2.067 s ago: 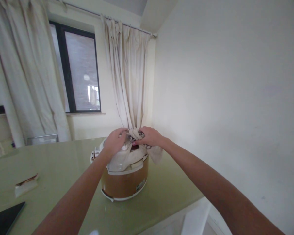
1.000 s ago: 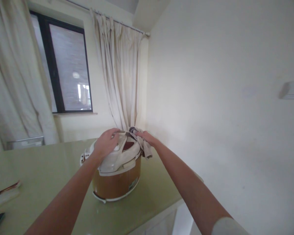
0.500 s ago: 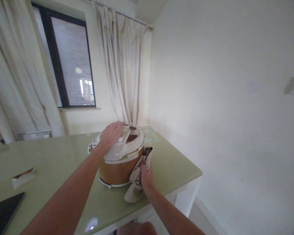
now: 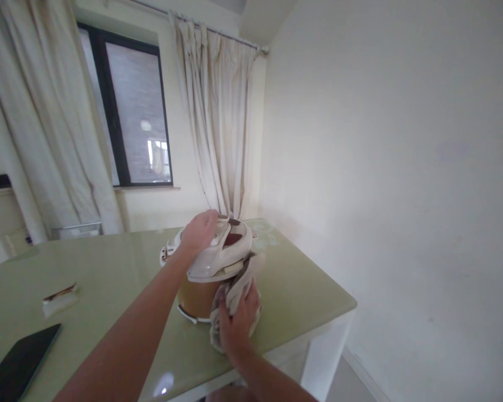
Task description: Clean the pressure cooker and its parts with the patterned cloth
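A rice cooker (image 4: pixel 200 297) with a white lid and a gold-brown body stands near the right end of the table. My left hand (image 4: pixel 199 231) is on top of the lid, its fingers curled over the far side at the handle; the fingertips are hidden. A pale patterned cloth (image 4: pixel 240 282) is bunched in my right hand (image 4: pixel 240 321). That hand presses the cloth against the cooker's near right side, just below the lid rim, covering part of the body.
The cooker rests on a pale green glossy table (image 4: pixel 305 296). At the left lie a dark flat tablet-like slab (image 4: pixel 23 360) and a small white-and-brown piece (image 4: pixel 61 300). Behind are curtains (image 4: pixel 222 111) and a window (image 4: pixel 138 111); a bare wall (image 4: pixel 381 167) rises at the right.
My right hand has shifted with the cloth from the cooker's right side round toward its front, and its fingers now spread over the cloth. My left hand stays on the lid. The view has turned slightly left.
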Motion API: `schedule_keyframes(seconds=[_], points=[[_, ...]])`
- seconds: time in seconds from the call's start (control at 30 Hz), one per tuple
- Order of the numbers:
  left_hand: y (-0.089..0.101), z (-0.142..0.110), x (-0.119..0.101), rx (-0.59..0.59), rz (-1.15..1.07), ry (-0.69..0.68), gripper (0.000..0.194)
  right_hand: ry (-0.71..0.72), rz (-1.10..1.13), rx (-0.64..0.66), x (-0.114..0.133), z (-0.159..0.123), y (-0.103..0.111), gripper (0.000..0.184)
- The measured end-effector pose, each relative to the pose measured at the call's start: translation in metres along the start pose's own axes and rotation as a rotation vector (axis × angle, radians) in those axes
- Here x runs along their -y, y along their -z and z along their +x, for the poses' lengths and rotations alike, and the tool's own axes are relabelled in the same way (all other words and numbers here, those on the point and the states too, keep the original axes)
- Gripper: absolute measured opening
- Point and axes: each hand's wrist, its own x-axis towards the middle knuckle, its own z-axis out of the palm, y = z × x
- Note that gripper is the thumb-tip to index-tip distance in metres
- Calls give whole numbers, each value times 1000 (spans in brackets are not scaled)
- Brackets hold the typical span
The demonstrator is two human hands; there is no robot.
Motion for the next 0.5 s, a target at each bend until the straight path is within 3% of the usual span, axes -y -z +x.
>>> schedule_keyframes(seconds=[0.03, 0.13, 0.2, 0.23, 0.3, 0.37, 0.5], points=[[0, 0, 1, -4, 6, -9, 59, 70, -88, 15, 2, -16, -17, 62], [0, -1, 1, -2, 23, -38, 55, 594, -173, -60, 20, -37, -52, 53], [1, -2, 0, 3, 21, -37, 54, 892, -213, -237, 38, -31, -57, 39], [2, -2, -1, 5, 15, -27, 54, 976, -232, -325, 46, -26, -54, 34], [3, -3, -3, 3, -7, 2, 54, 1034, -240, -428, 56, -16, -40, 29], [4, -4, -3, 1, -41, 17, 53, 1027, -196, -445, 48, -9, -21, 25], [5, -3, -3, 2, -116, 31, 56, 919, 2, -401, -16, 4, 3, 21]])
